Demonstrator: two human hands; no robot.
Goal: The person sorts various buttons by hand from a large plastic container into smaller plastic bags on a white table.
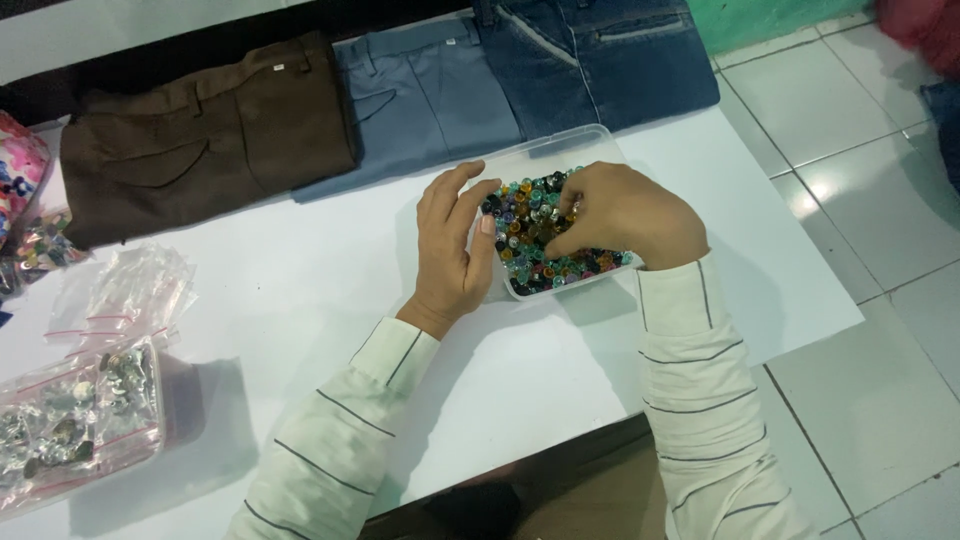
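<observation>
Beads (530,215) under right hand (625,215) (grip perhaps pinched), left hand (450,245) beside.

A: Where's the tray of beads (548,232)?
B: On the tabletop (300,290), right of centre. Left hand (452,245) against its left wall, right hand (615,212) in it.
A: And behind?
B: Three folded trousers (400,95) side by side. Bags (80,420) far left.
</observation>
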